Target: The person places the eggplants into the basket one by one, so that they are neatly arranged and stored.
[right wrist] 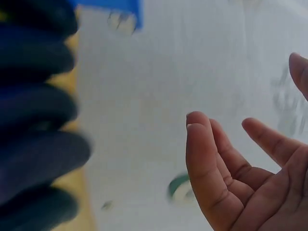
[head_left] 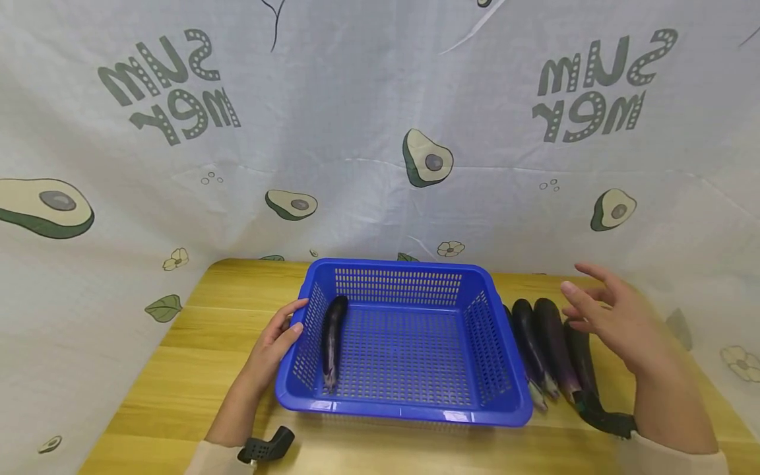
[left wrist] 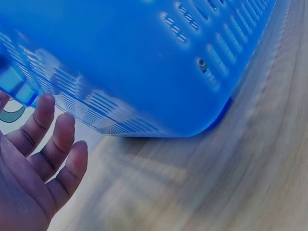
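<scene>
A blue perforated basket (head_left: 410, 414) stands on the wooden table (head_left: 196, 356). One dark purple eggplant (head_left: 331, 340) lies inside along its left wall. My left hand (head_left: 278, 336) rests with straight fingers against the basket's left outer wall (left wrist: 144, 62); the fingers (left wrist: 57, 144) show spread beside the blue plastic. Several more eggplants (head_left: 546, 349) lie side by side on the table right of the basket, blurred as dark shapes (right wrist: 33, 134) in the right wrist view. My right hand (head_left: 600, 310) hovers open above them, holding nothing, its fingers (right wrist: 211, 168) relaxed.
An avocado-print cloth (head_left: 380, 132) hangs as a backdrop behind and beside the table. Black wrist camera mounts (head_left: 267, 447) sit near both sleeves. Bare wood lies in front of and left of the basket.
</scene>
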Motion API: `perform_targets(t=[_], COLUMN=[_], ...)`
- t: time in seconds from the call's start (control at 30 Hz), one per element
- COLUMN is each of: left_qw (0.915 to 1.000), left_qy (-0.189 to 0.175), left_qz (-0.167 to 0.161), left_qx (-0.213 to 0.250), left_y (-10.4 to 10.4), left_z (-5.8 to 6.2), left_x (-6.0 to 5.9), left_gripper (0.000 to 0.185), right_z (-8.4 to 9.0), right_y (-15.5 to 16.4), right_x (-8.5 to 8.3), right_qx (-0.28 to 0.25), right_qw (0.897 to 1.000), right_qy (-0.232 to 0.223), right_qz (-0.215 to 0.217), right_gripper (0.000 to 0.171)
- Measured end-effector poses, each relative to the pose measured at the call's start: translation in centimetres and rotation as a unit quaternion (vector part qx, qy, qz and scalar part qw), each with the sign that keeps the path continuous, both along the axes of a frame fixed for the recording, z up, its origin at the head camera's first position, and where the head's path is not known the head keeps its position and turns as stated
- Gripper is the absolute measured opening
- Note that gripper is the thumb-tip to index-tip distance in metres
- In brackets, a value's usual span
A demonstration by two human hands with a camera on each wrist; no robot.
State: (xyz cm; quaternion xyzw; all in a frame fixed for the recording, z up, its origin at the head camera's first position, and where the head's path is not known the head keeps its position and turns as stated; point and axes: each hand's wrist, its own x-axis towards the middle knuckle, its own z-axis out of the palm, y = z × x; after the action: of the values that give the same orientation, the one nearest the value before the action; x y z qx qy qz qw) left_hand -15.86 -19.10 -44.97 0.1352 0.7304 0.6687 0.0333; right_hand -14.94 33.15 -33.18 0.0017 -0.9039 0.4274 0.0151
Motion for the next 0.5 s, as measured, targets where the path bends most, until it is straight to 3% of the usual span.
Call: perform_targets(t=[0.23, 0.4, 0.5], left_qw=[0.9998, 0.9998, 0.9998], left_qy=[-0.013, -0.012, -0.012], left_qz=[0.009, 0.009, 0.006], left_qx=[0.014, 0.015, 0.016], left_y=[0.0, 0.0, 0.0], left_z=[-0.1, -0.2, -0.1], left_x=[0.0, -0.1, 0.0], left_gripper=[0.046, 0.046, 0.046], right_z=[-3.4, -5.3, -6.6], right_y=[4.5, 6.6, 7.6], right_x=[2.0, 2.4, 2.3], right_qx=[-0.011, -0.009, 0.01], right_qw=[0.998, 0.996, 0.993], right_qy=[-0.043, -0.05, -0.079], right_qz=[-0.044, -0.079, -0.087], right_gripper=[0.075, 0.079, 0.082])
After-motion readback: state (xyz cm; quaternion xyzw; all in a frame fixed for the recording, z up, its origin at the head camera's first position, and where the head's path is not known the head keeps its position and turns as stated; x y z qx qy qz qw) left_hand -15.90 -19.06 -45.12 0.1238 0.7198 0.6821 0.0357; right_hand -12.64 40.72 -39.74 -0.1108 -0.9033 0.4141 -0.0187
